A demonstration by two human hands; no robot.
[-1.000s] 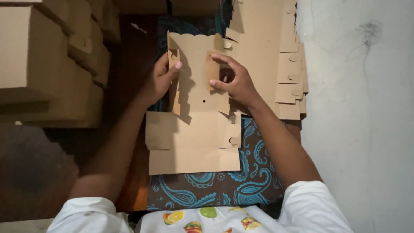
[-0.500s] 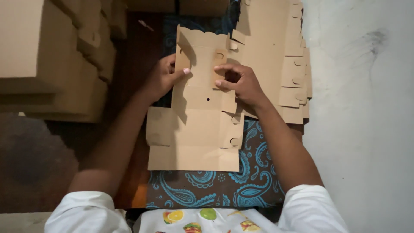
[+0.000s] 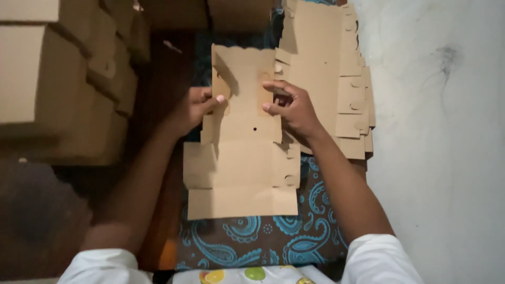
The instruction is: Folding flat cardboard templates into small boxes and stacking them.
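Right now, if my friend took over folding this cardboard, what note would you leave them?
Left hand: pinching the left side flap of the flat cardboard box blank.
Right hand: fingers pressing the right side flap inward.
The blank lies on the blue patterned cloth, far end lifted, near panels flat.
Stack of unfolded blanks sits right of it; assembled boxes are stacked on the left.
Done: side flaps partly raised.
Left: the near panels are not yet folded; the box is not closed.

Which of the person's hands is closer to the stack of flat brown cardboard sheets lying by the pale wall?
The right hand: it lies against the stack of flat cardboard sheets. The left hand is across the cardboard blank, further away.
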